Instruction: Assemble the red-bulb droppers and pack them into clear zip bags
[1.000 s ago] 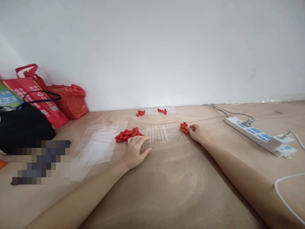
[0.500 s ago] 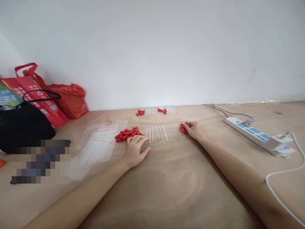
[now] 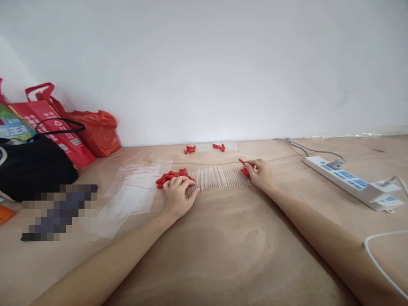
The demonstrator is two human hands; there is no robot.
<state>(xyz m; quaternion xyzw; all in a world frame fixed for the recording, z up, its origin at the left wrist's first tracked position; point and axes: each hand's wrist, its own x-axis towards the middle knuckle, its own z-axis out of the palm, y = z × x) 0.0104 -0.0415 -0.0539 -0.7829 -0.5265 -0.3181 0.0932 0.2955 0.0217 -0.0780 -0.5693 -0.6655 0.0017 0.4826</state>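
Observation:
A row of thin clear sticks (image 3: pixel 216 178) lies side by side on the wooden table. At its left end is a heap of small, elongated red pieces (image 3: pixel 164 178), which look soft and rounded. My left hand (image 3: pixel 178 195) rests over the heap's right side and the nearest sticks, fingers curved and thumb held apart. My right hand (image 3: pixel 259 174) is at the row's right end, thumb and fingers pinched on a slim red piece (image 3: pixel 241 162) that points up and left. More red pieces (image 3: pixel 245 171) lie under those fingers, partly hidden.
Flat clear zip bags (image 3: pixel 137 191) overlap on the left. Against the wall lies another clear bag (image 3: pixel 204 147) with small red pieces (image 3: pixel 219 147). A white power strip (image 3: pixel 347 180) with cables stands right. Red bags (image 3: pixel 98 131) and a black bag (image 3: pixel 35 165) crowd the far left.
My right hand has raised a slim red piece, which now sticks out above its fingertips. My left hand has drawn slightly left, its fingers more curled. The whole view has shifted a little.

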